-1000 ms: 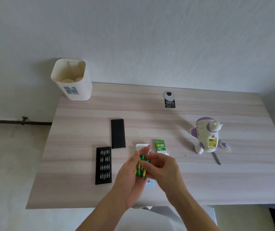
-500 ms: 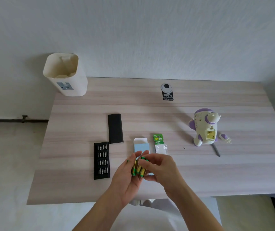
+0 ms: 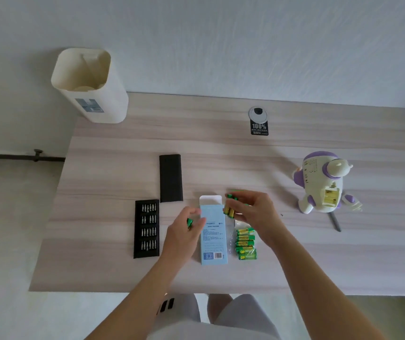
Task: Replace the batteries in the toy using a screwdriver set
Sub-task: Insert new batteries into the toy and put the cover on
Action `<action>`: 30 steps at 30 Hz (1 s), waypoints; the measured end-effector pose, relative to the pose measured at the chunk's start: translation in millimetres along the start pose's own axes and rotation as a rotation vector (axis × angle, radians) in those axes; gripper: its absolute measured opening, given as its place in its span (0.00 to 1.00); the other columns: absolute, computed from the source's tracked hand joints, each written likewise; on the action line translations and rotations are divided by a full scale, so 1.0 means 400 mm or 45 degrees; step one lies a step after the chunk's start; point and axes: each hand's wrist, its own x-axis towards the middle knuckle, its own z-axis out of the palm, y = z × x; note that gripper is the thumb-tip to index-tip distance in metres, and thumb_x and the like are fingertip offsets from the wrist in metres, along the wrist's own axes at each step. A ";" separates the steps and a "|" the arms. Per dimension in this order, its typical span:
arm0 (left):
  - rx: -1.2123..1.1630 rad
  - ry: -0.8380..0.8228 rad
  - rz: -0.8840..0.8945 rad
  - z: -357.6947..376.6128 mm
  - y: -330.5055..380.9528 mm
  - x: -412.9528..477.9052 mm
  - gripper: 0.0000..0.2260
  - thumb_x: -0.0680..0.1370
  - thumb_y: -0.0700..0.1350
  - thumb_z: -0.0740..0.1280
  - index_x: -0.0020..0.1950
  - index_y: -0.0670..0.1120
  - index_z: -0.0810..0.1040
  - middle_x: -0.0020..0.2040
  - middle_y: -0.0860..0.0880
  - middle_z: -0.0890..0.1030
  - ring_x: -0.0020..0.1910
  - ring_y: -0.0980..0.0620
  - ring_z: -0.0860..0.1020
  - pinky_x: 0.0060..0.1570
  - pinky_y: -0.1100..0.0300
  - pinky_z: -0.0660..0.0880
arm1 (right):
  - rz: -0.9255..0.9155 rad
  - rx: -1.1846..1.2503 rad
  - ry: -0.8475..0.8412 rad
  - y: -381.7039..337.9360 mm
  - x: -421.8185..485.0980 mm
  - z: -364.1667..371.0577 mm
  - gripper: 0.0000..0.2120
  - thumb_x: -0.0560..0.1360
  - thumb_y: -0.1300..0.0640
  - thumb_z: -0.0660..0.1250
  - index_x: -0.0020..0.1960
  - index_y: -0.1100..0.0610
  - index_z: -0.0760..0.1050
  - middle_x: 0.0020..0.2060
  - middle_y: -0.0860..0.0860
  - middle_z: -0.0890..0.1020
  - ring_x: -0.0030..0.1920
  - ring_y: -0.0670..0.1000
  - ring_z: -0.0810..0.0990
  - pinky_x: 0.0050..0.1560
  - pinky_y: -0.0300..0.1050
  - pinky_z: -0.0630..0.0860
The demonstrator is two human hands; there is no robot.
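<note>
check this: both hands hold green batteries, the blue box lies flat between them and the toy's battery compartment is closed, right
Not quite. The head view shows the toy with its battery compartment open, yellowish inside exposed. The rest holds: left hand and right hand each hold green batteries, blue box flat between them.

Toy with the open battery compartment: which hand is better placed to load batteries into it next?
Probably the right hand: it pinches several batteries and lies nearer the toy. The left hand grips a battery across the blue box.
</note>
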 end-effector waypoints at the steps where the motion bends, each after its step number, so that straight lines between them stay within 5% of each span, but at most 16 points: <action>1: 0.099 -0.001 0.067 0.003 -0.003 0.015 0.09 0.82 0.50 0.64 0.60 0.50 0.73 0.49 0.52 0.81 0.42 0.57 0.78 0.32 0.70 0.72 | -0.048 -0.141 -0.030 0.003 0.033 -0.002 0.07 0.73 0.60 0.75 0.51 0.56 0.84 0.43 0.55 0.87 0.44 0.57 0.87 0.48 0.49 0.84; 7: 0.492 -0.025 0.240 0.020 -0.029 0.093 0.27 0.75 0.56 0.72 0.71 0.58 0.66 0.45 0.54 0.79 0.41 0.53 0.76 0.34 0.68 0.68 | -0.328 -0.823 -0.207 0.009 0.178 0.017 0.07 0.72 0.57 0.76 0.50 0.53 0.83 0.39 0.46 0.84 0.38 0.40 0.82 0.40 0.29 0.74; 13: 0.442 0.271 -0.013 0.091 -0.092 0.044 0.36 0.70 0.66 0.72 0.71 0.55 0.62 0.52 0.49 0.83 0.48 0.47 0.82 0.45 0.50 0.81 | -0.456 -1.197 -0.415 0.025 0.226 0.053 0.07 0.73 0.55 0.75 0.51 0.50 0.82 0.45 0.49 0.85 0.45 0.52 0.82 0.50 0.50 0.80; 17: 0.461 0.396 -0.130 0.140 -0.094 0.023 0.39 0.65 0.71 0.72 0.69 0.56 0.65 0.50 0.52 0.83 0.48 0.47 0.82 0.45 0.51 0.80 | -0.531 -1.314 -0.455 0.015 0.228 0.079 0.08 0.73 0.53 0.74 0.53 0.50 0.83 0.48 0.48 0.86 0.47 0.52 0.83 0.51 0.51 0.80; 24: 0.466 0.402 -0.070 0.113 -0.091 0.046 0.37 0.67 0.65 0.76 0.70 0.57 0.65 0.53 0.53 0.83 0.49 0.49 0.81 0.45 0.52 0.80 | -0.593 -1.357 -0.630 0.012 0.238 0.097 0.11 0.75 0.56 0.73 0.57 0.54 0.83 0.51 0.52 0.82 0.48 0.52 0.80 0.51 0.48 0.79; 30: 0.509 0.330 -0.046 0.097 -0.096 0.060 0.38 0.67 0.67 0.75 0.71 0.58 0.62 0.54 0.53 0.82 0.48 0.49 0.81 0.45 0.51 0.81 | -0.478 -1.167 -0.603 0.026 0.250 0.080 0.15 0.76 0.60 0.71 0.62 0.51 0.78 0.54 0.49 0.85 0.49 0.45 0.78 0.45 0.30 0.71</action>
